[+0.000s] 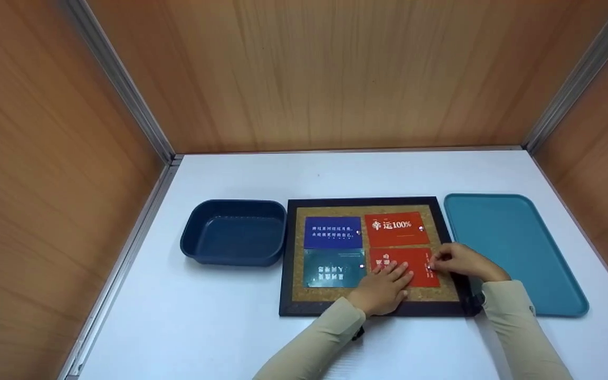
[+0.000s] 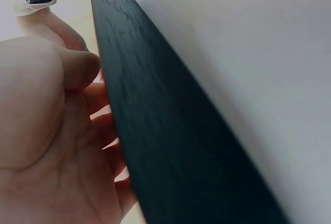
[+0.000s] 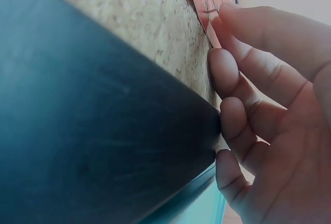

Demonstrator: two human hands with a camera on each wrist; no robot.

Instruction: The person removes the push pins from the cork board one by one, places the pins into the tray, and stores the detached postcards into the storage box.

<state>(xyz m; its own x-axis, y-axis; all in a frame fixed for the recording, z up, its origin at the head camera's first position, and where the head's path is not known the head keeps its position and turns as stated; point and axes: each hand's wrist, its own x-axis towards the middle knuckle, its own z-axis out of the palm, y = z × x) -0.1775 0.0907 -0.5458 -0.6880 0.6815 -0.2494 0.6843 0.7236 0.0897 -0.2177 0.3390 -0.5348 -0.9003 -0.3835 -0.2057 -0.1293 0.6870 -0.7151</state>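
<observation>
A black-framed cork board (image 1: pixel 372 309) lies on the white table and bears a blue card (image 1: pixel 333 232), a teal card (image 1: pixel 330 266), an upper red card (image 1: pixel 396 237) and a lower red card (image 1: pixel 421 264). My left hand (image 1: pixel 380 289) presses the lower red card with spread fingers, its palm above the frame's bottom edge. With thumb and forefinger, my right hand (image 1: pixel 465 261) pinches a pushpin at that card's right edge. In the right wrist view a thin pin shaft (image 3: pixel 211 11) shows at the red card; the pin's head is mostly hidden by the fingertips.
A dark blue bin (image 1: pixel 235 258) stands left of the board. To the right lies a flat teal tray (image 1: pixel 515 237), partly under my right forearm. Small pins show at the other cards' right edges. Wooden panels (image 1: pixel 346 79) enclose the table at the back and sides.
</observation>
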